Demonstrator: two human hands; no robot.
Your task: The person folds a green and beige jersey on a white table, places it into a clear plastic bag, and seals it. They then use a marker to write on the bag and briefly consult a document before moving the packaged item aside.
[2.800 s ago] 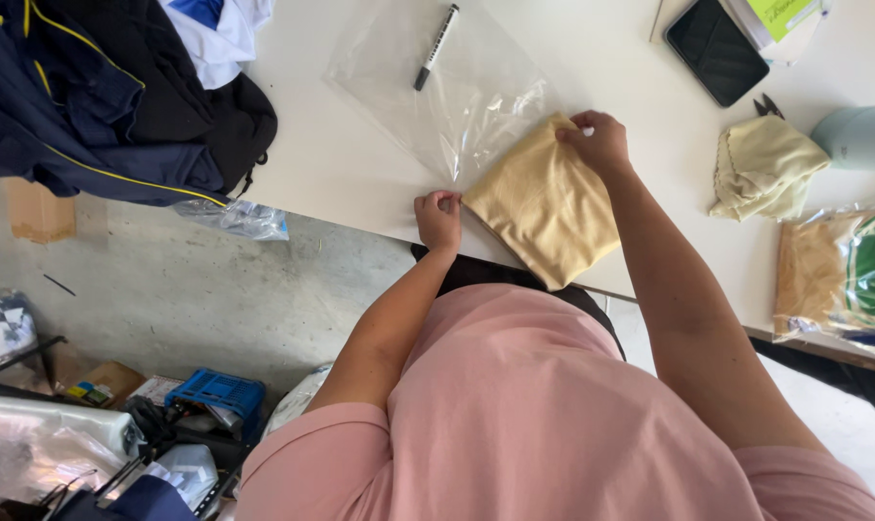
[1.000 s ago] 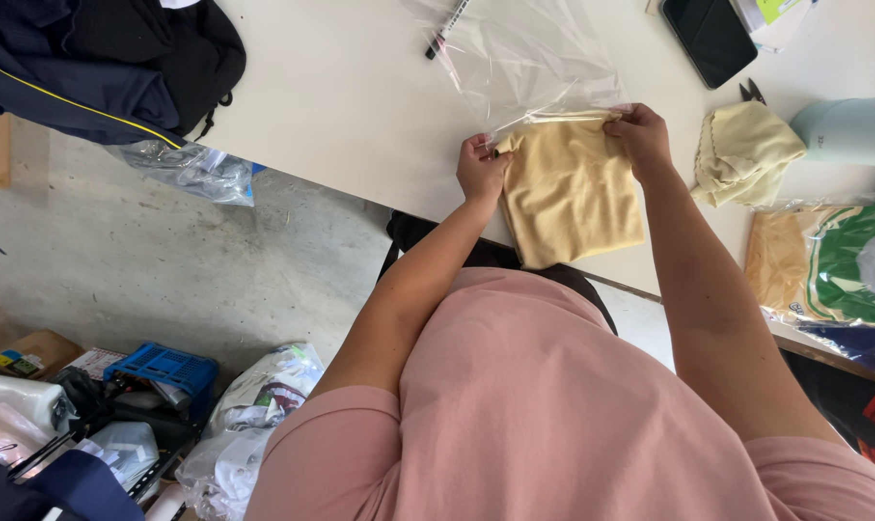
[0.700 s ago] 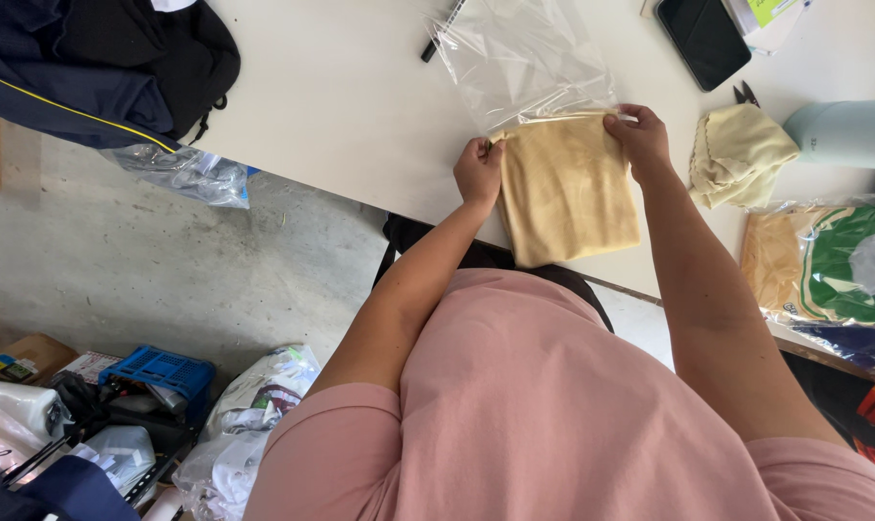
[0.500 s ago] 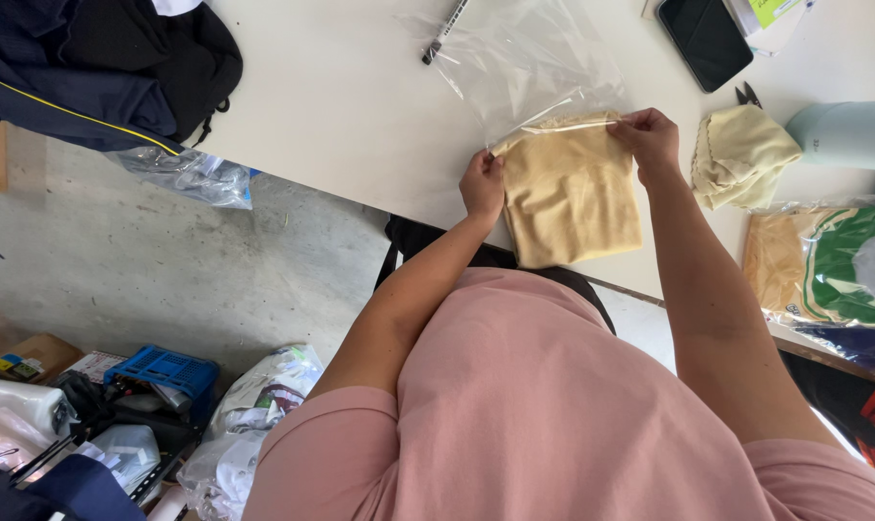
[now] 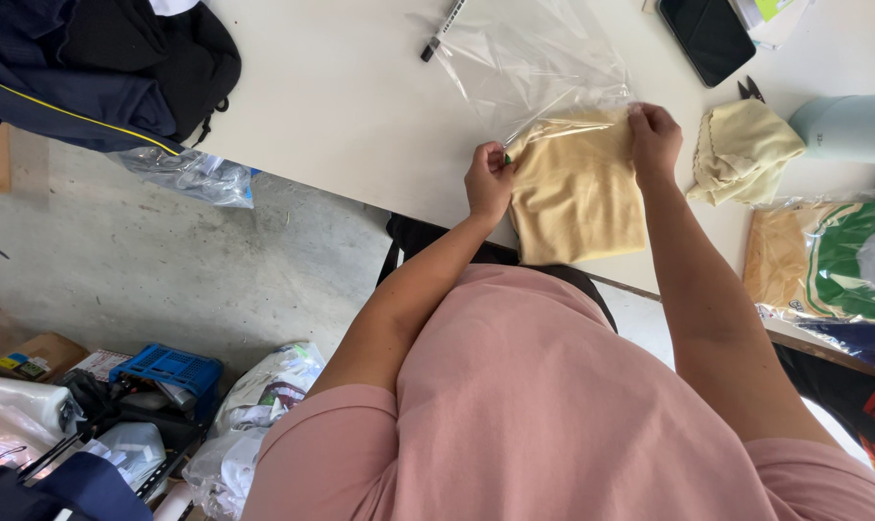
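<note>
A folded pale yellow cloth (image 5: 577, 193) lies on the white table (image 5: 351, 106) at its near edge. Its far end sits at the mouth of a clear plastic bag (image 5: 529, 58). My left hand (image 5: 491, 178) grips the cloth's left corner together with the bag's edge. My right hand (image 5: 655, 140) holds the right corner and the bag's edge there. The bag stretches away from me, flat and see-through.
A black marker (image 5: 442, 19) lies by the bag's far end. A second yellow cloth (image 5: 741, 150) is bunched at the right, near a pale blue bottle (image 5: 847, 125), a dark tablet (image 5: 710, 37) and packed garments (image 5: 823, 260). Dark jackets (image 5: 90, 68) lie at the left. Below is concrete floor with clutter.
The folded cloth has been drawn toward the table's near edge and turned square. Both hands now hold its far corners at the bag's mouth.
</note>
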